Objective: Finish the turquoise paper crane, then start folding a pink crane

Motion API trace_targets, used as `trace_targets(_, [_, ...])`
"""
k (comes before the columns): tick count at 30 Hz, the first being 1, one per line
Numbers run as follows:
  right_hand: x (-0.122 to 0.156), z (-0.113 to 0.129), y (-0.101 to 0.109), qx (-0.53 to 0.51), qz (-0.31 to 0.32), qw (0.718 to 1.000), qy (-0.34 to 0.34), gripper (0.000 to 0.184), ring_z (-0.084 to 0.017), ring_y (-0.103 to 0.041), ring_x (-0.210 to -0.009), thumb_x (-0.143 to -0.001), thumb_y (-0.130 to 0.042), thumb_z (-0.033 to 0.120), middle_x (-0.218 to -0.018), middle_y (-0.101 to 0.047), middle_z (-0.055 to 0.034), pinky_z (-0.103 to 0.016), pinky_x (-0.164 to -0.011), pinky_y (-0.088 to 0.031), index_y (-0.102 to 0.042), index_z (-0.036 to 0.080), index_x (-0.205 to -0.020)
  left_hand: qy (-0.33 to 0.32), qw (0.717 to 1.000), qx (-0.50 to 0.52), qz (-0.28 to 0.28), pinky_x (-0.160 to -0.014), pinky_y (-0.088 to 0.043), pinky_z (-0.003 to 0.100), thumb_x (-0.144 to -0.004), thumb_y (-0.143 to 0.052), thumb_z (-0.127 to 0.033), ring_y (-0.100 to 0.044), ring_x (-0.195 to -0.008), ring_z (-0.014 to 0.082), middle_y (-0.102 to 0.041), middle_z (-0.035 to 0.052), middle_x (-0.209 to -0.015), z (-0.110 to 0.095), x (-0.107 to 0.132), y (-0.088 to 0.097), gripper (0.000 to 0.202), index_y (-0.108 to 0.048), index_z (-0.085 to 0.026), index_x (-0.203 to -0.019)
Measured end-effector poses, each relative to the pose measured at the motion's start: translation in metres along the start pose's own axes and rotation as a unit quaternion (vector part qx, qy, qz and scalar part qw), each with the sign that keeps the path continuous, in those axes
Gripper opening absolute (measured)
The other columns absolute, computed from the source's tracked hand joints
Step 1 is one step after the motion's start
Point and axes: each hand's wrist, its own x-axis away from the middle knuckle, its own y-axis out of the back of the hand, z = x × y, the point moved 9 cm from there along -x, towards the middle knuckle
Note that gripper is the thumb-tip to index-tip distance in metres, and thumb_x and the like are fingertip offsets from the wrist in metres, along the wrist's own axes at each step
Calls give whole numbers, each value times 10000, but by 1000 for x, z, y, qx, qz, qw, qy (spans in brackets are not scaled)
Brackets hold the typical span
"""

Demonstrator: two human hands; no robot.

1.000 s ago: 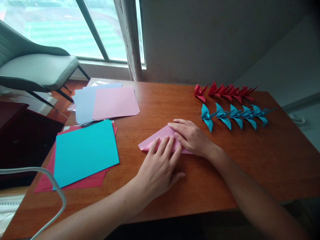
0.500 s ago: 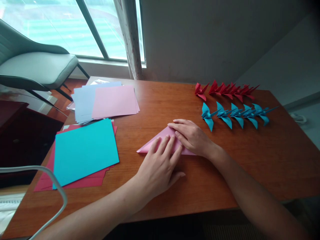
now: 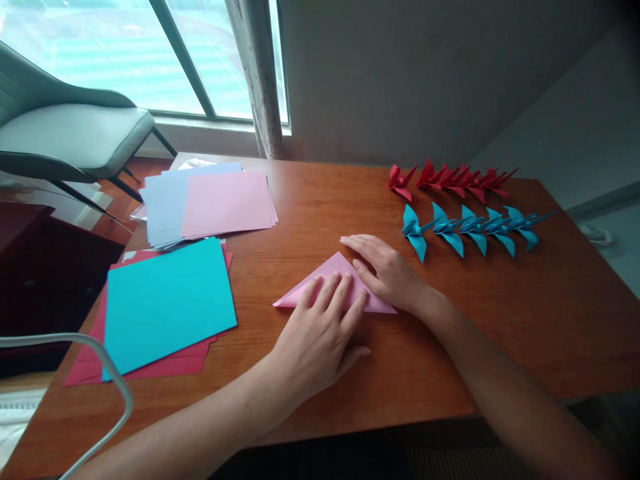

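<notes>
A pink sheet of origami paper [image 3: 325, 270], folded into a triangle, lies on the wooden table with its top corner pointing away from me. My left hand [image 3: 320, 327] rests on it, fingers spread and fingertips pressing on the middle of the paper. Along the triangle's right slope is my right hand [image 3: 385, 267], its fingers stretched out past the top corner and its thumb at the paper's edge. Neither hand grips anything. Part of the paper's lower edge is hidden under my left hand.
Left on the table [image 3: 310, 200] lie blue sheets [image 3: 210, 300] over red sheets [image 3: 180, 365], and behind them pink sheets [image 3: 227, 203] over pale blue ones [image 3: 163, 207]. Red paper cranes [image 3: 450, 179] and blue paper cranes [image 3: 465, 230] stand in rows at the right. A white cable [image 3: 117, 383] curves at lower left.
My right hand has lifted off the triangle's top corner and shifted slightly away and right, uncovering the corner and right slope. My left hand stays in place on the paper.
</notes>
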Motion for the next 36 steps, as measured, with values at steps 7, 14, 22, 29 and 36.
trace_targets(7, [10,9,-4,-210,29,970,-119,628,-245,-424,-1461,-918,-548,192,-1578,-433,-69,-473,-1139,-480,-376,329,-1506,-9,1000,-12,-1,-1194,-241,605,-953,-478,-614,-361,-1463,437,-383,254,-1581,-7,0,-1,741,-433,-101,-1486])
trace_targets(14, [17,-19,-14,-317,4,922,-222,532,-246,-529,-1375,-886,-573,186,-1459,-555,-115,-469,-1101,-514,-470,279,-1400,-7,1000,5,4,-1200,-228,613,-960,-475,-600,-309,-1492,432,-304,250,-1623,-8,0,-2,759,-363,-115,-1533])
trace_targets(22, [12,-16,-8,-257,27,944,-204,380,-213,-705,-1089,-909,-563,208,-1172,-730,-85,-411,-964,-594,-563,235,-1288,-10,1000,18,9,-1217,-203,613,-964,-486,-584,-259,-1520,408,-263,244,-1640,-9,1,-1,763,-333,-122,-1551])
trace_targets(29, [5,18,-5,46,22,999,-9,353,-278,-634,-1125,-944,-484,136,-1208,-708,-117,-479,-1018,-532,-609,176,-1271,-11,1000,17,15,-1223,-202,608,-963,-482,-593,-257,-1521,405,-309,237,-1625,-9,0,-2,719,-416,-115,-1496])
trace_targets(36, [5,18,-9,70,36,997,2,352,-273,-599,-1081,-940,-473,110,-1169,-686,-129,-445,-993,-516,-604,134,-1266,-14,1000,8,10,-1211,-231,605,-964,-483,-583,-288,-1506,415,-314,250,-1619,-10,-1,0,707,-432,-101,-1478])
